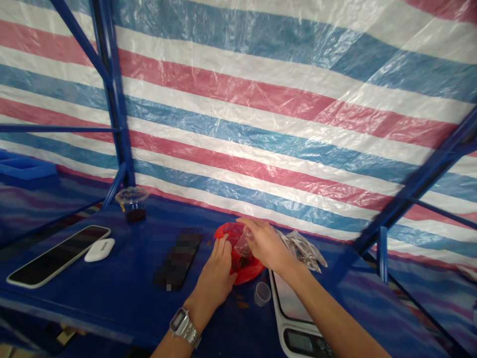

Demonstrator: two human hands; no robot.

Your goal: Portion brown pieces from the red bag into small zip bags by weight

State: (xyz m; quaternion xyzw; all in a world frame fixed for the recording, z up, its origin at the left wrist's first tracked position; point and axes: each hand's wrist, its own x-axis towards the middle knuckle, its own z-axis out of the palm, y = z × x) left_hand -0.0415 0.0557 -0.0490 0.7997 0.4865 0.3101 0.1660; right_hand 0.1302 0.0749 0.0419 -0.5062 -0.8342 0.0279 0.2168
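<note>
Wristwatch [185,326] sits bottom centre. Left hand [216,273] steadies the red plastic bag [238,248] mid-frame on the desk [122,293]; right hand [264,243] fingers pinch a small clear bag [244,243]. Both likely light, limp, slippery: grip rims.

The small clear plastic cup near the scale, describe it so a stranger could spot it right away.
Start at the white digital kitchen scale at the bottom edge of the blue table. Just left of its top corner stands the small clear plastic cup, empty and upright, below the red plastic bag; the lidded cup is far left.
</note>
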